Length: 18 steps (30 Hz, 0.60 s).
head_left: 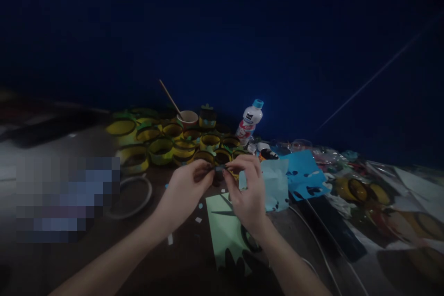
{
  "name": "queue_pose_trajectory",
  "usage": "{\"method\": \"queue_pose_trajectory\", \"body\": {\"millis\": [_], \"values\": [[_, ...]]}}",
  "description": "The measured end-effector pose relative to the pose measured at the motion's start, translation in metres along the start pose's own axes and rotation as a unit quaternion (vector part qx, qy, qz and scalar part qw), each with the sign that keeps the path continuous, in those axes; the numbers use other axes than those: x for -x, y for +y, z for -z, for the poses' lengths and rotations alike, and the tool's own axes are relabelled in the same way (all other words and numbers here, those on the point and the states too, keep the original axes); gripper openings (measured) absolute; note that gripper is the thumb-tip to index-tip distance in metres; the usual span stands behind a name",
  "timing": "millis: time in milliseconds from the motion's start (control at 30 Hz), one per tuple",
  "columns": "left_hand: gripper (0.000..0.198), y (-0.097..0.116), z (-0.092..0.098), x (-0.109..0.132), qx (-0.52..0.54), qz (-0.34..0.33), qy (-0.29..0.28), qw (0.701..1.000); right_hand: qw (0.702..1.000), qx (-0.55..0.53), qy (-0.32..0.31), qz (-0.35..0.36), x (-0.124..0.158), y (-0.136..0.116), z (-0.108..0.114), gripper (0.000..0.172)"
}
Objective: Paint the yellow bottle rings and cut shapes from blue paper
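My left hand (189, 187) and my right hand (249, 192) meet in front of me, each closed in a pinch. Between their fingertips is a small bluish piece (219, 168), apparently paper, largely hidden by the fingers. Below my right hand lies a pale green sheet (222, 233) with cut-out edges. Scissors (222, 213) rest on it, their blades pointing left and their handles partly behind my right wrist. A light blue sheet (277, 185) with small holes sits just right of that hand, beside a brighter blue cut sheet (303, 173).
Several yellow ring-shaped cups (161, 150) crowd the table behind my hands. A paper cup (189, 118) holding a stick and a bottle (250, 120) with a blue cap stand at the back. Paper scraps (169, 239) are scattered leftward. Clear plastic, cables and a dark slab (333, 226) lie right.
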<state>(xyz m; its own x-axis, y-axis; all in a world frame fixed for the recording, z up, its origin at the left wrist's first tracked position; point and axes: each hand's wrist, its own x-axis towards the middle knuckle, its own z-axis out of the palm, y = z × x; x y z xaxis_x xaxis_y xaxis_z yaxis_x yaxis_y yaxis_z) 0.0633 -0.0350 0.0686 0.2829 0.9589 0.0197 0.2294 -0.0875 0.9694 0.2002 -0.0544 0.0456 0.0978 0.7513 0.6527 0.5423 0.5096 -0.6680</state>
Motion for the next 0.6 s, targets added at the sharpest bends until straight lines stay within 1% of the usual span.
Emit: {"method": "queue_pose_trajectory", "body": {"millis": [33, 100, 233, 467, 600], "values": [[0.011, 0.0008, 0.0001, -0.0001, -0.001, 0.001, 0.003, 1.000, 1.000, 0.017, -0.006, 0.023, 0.0007, 0.0006, -0.0003, 0.015], [0.011, 0.0019, 0.0002, 0.0001, -0.001, 0.001, 0.000, 1.000, 0.998, 0.035, -0.026, 0.043, 0.0015, 0.0017, -0.0005, 0.017], [0.014, 0.0001, -0.0003, 0.0012, -0.025, -0.014, -0.005, 1.000, 0.997, 0.046, -0.035, 0.042, 0.0004, 0.0029, 0.0010, 0.018], [0.017, -0.0045, -0.0024, 0.0047, -0.128, -0.050, 0.025, 0.990, 0.996, 0.028, -0.037, 0.073, -0.0017, 0.0022, 0.0004, 0.017], [0.019, -0.0063, -0.0039, 0.0054, -0.110, -0.050, 0.024, 0.992, 0.997, 0.014, -0.035, 0.070, -0.0005, 0.0020, -0.0002, 0.018]]}}
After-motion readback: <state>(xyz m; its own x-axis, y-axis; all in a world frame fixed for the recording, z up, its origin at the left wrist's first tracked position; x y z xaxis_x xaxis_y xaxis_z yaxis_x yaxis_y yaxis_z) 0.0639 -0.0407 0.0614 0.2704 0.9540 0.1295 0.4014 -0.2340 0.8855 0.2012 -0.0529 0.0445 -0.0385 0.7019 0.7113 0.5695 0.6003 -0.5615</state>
